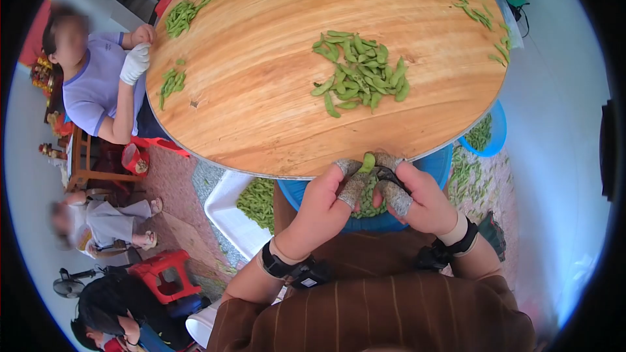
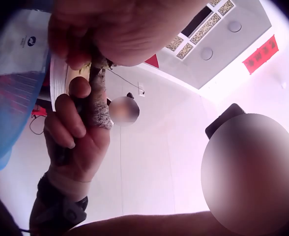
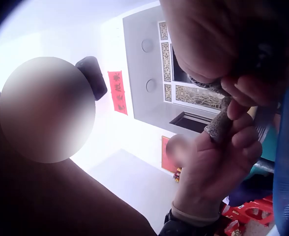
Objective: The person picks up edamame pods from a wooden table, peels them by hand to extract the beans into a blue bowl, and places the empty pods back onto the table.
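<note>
In the head view both hands meet just below the table's near edge, over a blue basin [image 1: 293, 190] holding green pods. My left hand [image 1: 319, 208] pinches a green soybean pod [image 1: 369, 161] between thumb and forefinger. Opposite it, my right hand [image 1: 424, 199] curls round a black curved tool [image 1: 390, 177], mostly hidden by the fingers, close against the pod. Grey wrapping covers the thumbs and forefingers. The left wrist view shows the right hand [image 2: 80, 142] with its fingers bent; the left hand [image 3: 223, 157] appears in the right wrist view.
A pile of pods [image 1: 362, 72] lies on the round wooden table [image 1: 254, 91], with smaller heaps near its rim. A white foam box [image 1: 222, 205] of pods stands left of the basin, a blue tub [image 1: 501, 124] at right. Another person [image 1: 98, 85] sits at left.
</note>
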`<state>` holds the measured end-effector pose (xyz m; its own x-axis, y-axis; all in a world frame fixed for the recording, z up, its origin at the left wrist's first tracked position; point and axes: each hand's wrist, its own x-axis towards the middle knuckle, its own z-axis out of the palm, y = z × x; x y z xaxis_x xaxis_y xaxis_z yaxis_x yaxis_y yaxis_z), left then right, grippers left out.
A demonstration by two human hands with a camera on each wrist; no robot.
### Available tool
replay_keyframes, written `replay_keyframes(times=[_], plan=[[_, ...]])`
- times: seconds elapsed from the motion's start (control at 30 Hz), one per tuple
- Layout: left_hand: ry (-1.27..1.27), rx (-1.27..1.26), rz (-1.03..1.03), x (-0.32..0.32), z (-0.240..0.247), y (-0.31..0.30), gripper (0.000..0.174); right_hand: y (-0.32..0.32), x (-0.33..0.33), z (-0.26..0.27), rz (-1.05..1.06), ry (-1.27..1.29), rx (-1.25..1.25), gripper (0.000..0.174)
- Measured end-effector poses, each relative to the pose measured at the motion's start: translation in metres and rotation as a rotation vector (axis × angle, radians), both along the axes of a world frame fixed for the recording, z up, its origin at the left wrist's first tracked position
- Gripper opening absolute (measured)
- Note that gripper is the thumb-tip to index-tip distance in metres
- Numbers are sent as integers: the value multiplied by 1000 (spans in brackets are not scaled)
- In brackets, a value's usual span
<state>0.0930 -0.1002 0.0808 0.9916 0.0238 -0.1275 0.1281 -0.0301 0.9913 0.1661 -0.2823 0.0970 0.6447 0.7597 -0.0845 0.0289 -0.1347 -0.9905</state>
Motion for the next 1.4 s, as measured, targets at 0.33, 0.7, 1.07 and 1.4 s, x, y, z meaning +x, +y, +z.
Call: replay_keyframes(times=[0.33, 0.7, 1.07, 1.4], plan=[[-421, 830, 51, -4, -3, -8, 16, 2, -5, -4, -41, 461, 158, 22], [354, -712, -163, -6, -12, 10, 20, -15, -10, -21, 98, 1183, 393, 27], [-447, 1058, -36, -17, -23, -8, 17, -6, -17, -26, -28, 1046, 201, 22], [-270, 667, -125, -17, -36, -2, 18, -10, -29, -51, 7, 609, 98, 27]])
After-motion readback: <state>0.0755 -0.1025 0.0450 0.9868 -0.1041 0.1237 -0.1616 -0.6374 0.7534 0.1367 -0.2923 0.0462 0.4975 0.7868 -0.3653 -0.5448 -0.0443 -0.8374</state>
